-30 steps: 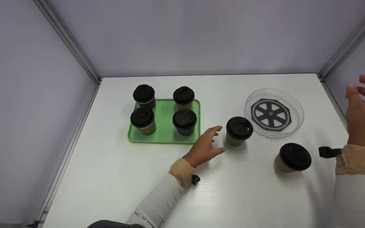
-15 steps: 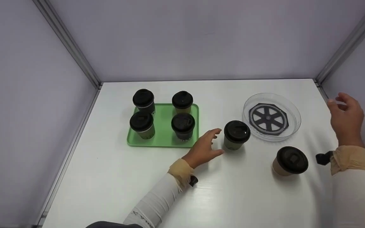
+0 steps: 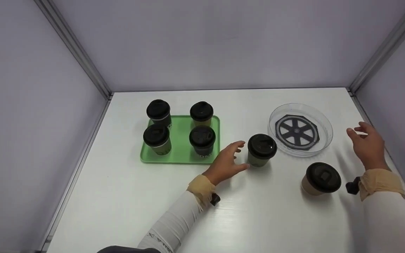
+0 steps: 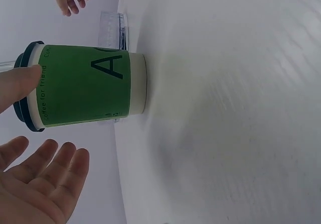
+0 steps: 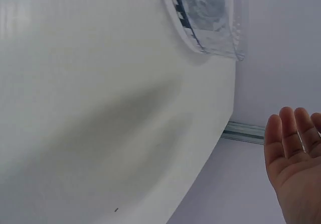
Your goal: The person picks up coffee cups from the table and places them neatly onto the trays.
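Got fingers (image 3: pixel 237 144) spread and empty on the left hand (image 3: pixel 224 164), just right of the green tray (image 3: pixel 180 140), facing a green-sleeved coffee cup (image 3: pixel 260 150) standing upright farther right; way nearer it than the right hand (image 3: pixel 369 148), also empty and relaxed.

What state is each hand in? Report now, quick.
Left hand: open, holding nothing, beside a black-lidded cup.
Right hand: open, holding nothing.

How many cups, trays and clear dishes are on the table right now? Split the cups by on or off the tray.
Cups on the tray: 4
Cups off the tray: 2
Trays: 1
Clear dishes: 1
Total: 8
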A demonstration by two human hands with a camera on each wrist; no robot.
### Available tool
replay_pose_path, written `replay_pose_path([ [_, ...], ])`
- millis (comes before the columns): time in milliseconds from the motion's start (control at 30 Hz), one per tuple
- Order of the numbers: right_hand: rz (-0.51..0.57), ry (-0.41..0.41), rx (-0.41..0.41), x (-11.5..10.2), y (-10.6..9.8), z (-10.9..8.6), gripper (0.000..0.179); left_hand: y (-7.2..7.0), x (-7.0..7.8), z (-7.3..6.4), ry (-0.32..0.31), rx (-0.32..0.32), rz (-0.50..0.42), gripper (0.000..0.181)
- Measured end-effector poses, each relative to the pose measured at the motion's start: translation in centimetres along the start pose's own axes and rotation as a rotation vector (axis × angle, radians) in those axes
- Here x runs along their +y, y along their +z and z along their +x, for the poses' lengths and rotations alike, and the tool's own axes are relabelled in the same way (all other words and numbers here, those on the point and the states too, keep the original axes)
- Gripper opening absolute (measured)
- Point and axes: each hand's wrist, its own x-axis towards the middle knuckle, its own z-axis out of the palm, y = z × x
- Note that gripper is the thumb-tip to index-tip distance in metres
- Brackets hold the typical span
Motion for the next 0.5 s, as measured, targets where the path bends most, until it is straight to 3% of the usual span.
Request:
replay_pose_path([
  [300,0.032,-0.024,-0.139,1.5,1.5,-0.4,0.084,0.2,0.0,0.4,0.026,0.038,-0.023,0.073],
  [500,0.097,-0.025,-0.283,2.4,2.9,-0.2,0.087,0.6,0.3,1.0,0.012,0.031,-0.038,0.079],
])
